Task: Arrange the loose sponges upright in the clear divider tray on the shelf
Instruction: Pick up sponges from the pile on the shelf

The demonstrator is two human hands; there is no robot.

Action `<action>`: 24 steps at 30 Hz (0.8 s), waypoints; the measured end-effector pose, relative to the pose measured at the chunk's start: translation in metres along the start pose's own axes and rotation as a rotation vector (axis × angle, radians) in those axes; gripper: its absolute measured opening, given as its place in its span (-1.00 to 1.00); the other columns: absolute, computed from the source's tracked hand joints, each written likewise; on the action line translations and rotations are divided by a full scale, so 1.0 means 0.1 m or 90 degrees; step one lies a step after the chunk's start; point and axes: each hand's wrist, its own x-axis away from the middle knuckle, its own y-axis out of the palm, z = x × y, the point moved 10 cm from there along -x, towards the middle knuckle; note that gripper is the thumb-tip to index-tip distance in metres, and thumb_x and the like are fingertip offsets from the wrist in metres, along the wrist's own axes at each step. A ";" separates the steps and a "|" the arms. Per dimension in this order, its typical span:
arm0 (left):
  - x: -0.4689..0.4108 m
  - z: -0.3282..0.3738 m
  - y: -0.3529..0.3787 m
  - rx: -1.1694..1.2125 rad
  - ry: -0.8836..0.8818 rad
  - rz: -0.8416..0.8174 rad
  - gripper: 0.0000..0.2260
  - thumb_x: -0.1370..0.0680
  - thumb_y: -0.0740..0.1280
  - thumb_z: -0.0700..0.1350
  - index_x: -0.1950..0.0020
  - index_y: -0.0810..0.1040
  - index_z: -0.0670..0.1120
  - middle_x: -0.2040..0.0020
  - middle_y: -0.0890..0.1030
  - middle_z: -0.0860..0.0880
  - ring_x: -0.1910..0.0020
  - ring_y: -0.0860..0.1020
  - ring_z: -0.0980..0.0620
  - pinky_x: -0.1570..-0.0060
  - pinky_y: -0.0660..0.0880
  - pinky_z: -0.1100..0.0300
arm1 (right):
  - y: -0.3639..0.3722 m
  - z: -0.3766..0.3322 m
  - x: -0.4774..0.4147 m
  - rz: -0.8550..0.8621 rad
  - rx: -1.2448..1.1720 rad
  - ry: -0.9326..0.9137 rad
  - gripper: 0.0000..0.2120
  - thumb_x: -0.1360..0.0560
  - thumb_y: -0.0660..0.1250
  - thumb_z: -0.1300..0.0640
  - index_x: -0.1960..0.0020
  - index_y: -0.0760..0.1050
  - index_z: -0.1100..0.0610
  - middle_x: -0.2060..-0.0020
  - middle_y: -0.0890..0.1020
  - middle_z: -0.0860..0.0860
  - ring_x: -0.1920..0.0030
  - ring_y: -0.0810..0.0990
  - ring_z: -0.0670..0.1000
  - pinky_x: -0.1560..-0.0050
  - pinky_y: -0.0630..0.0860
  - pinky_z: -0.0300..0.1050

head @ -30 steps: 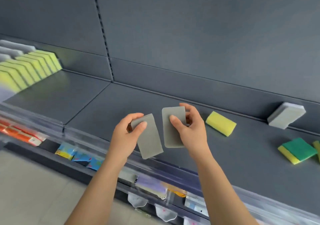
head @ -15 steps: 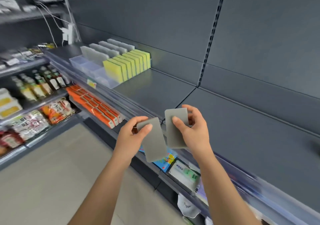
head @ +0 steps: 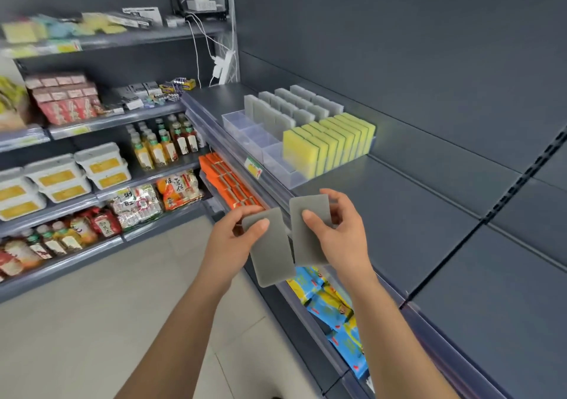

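Note:
My left hand [head: 228,240] grips a flat grey sponge [head: 271,256] by its top end. A second grey sponge [head: 306,242] is held by my right hand [head: 340,236]. Both hang side by side in front of the shelf's front edge. Farther back and left on the dark shelf stands the clear divider tray [head: 277,160]. Its rear lanes hold grey sponges [head: 288,108] upright in rows. The right lane holds yellow-green sponges [head: 325,143] upright. The tray's front compartments show nothing in them.
The dark shelf [head: 414,214] runs right behind my hands. Below it lie orange packs [head: 228,183] and blue snack bags [head: 331,303]. To the left stand shelves with bottles [head: 159,143], white tubs [head: 61,174] and snack packs. White cables [head: 221,60] hang at the corner.
The view has swung left, bringing the divider tray and the left shelving closer. The loose sponges on the right have gone out of sight. Both hands still hold their grey sponges.

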 end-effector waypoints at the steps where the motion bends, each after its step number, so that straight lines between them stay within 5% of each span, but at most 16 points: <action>1: -0.14 0.01 -0.08 -0.002 -0.002 0.006 -0.86 -0.50 0.40 -0.12 0.01 0.60 0.11 0.07 0.64 0.09 0.14 0.57 0.19 0.25 0.46 0.36 | 0.11 -0.01 -0.13 -0.006 -0.003 0.001 -0.65 -0.42 0.45 0.08 -0.12 0.45 -0.20 0.09 0.61 -0.14 0.17 0.56 -0.23 0.26 0.44 -0.42; 9: -1.08 0.02 -0.60 -0.003 -0.001 0.046 -0.88 -0.50 0.40 -0.07 0.00 0.61 0.12 0.10 0.62 0.17 0.16 0.57 0.21 0.31 0.46 0.39 | 0.94 -0.17 -1.00 -0.060 -0.010 -0.013 -0.64 -0.42 0.45 0.11 -0.14 0.46 -0.15 0.07 0.61 -0.08 0.15 0.58 -0.14 0.19 0.48 -0.27; 14: -1.63 0.02 -0.91 -0.013 0.003 0.055 -0.86 -0.50 0.39 -0.07 -0.03 0.59 0.13 0.03 0.61 0.08 0.11 0.56 0.17 0.26 0.45 0.35 | 1.36 -0.22 -1.44 -0.069 -0.021 -0.024 -0.64 -0.43 0.45 0.16 -0.14 0.46 -0.11 0.03 0.60 0.00 0.11 0.58 -0.06 0.27 0.46 -0.39; 18: -2.13 -0.05 -1.14 -0.029 0.001 0.034 -0.84 -0.50 0.39 -0.05 -0.07 0.58 0.10 -0.01 0.59 0.05 0.03 0.55 0.04 0.18 0.45 0.23 | 1.65 -0.21 -1.79 -0.039 0.000 -0.031 -0.64 -0.42 0.46 0.14 -0.13 0.45 -0.15 0.04 0.60 -0.05 0.10 0.57 -0.10 0.28 0.44 -0.43; 24: -2.96 -0.12 -1.43 -0.043 0.001 -0.047 -0.81 -0.49 0.41 -0.07 -0.08 0.58 0.13 -0.02 0.59 0.10 0.02 0.56 0.11 0.13 0.48 0.22 | 2.05 -0.21 -2.33 0.065 0.043 -0.035 -0.64 -0.39 0.49 0.10 -0.08 0.46 -0.17 0.05 0.61 -0.13 0.06 0.55 -0.12 0.15 0.42 -0.24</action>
